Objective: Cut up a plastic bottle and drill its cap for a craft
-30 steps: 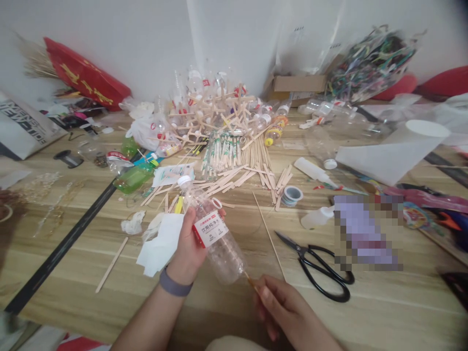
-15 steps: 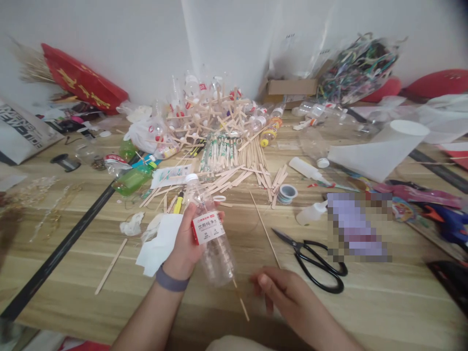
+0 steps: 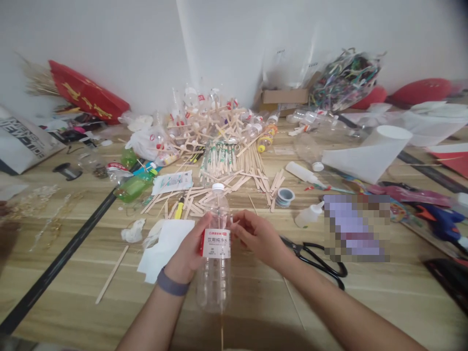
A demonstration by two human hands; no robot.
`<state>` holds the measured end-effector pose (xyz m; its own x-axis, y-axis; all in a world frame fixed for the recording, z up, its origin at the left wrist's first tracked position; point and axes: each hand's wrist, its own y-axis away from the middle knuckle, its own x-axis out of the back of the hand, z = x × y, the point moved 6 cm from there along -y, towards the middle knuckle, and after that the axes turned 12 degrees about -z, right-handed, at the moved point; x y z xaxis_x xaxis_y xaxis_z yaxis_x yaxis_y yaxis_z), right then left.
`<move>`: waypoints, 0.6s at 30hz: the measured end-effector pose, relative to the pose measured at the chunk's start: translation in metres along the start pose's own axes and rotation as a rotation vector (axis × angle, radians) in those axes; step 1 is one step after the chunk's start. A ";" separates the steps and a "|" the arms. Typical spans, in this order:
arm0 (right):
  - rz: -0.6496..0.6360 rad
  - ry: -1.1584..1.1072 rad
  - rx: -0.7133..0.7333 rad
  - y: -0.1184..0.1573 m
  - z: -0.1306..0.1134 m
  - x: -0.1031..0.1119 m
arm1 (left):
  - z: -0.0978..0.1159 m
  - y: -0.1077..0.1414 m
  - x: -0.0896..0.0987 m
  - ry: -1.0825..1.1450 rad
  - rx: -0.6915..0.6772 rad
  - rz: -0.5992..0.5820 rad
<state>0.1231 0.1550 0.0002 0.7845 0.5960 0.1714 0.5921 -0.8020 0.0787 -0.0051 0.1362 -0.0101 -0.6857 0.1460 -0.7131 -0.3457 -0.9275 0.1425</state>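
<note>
My left hand (image 3: pixel 187 254) is wrapped round a clear plastic water bottle (image 3: pixel 215 282) with a white cap and a red-and-white label. The bottle stands nearly upright above the table. A thin wooden stick (image 3: pixel 222 334) sticks out below its base, and a slim line shows inside the bottle's neck. At the label's right edge, my right hand (image 3: pixel 256 235) has its fingers curled together in a pinch; whatever lies between the fingertips is hidden. Black-handled scissors (image 3: pixel 318 261) lie partly behind my right forearm.
Wooden craft sticks (image 3: pixel 190 201) and a pile of bottles with sticks (image 3: pixel 219 117) lie ahead. A glue bottle (image 3: pixel 307 215) and a spool (image 3: pixel 285 196) are on the right. White paper (image 3: pixel 166 248) and a green bottle (image 3: pixel 134 187) lie on the left.
The bottle has turned from tilted to nearly upright in my left hand. My right hand has moved up and forward from near the table's front to the bottle's side.
</note>
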 end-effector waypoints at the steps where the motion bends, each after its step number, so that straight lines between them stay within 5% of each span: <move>1: -0.015 -0.025 0.000 0.000 0.001 -0.002 | -0.001 0.001 -0.002 -0.025 0.055 -0.038; 8: -0.088 -0.258 -0.099 0.009 0.012 0.005 | 0.014 0.002 0.004 -0.147 0.075 -0.095; 18: 0.055 -0.372 -0.048 0.047 0.016 0.046 | 0.018 0.007 0.008 -0.190 0.127 -0.141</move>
<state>0.1898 0.1453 -0.0045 0.8336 0.5182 -0.1913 0.5445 -0.8291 0.1268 -0.0250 0.1376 -0.0025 -0.7290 0.3438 -0.5919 -0.5158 -0.8444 0.1448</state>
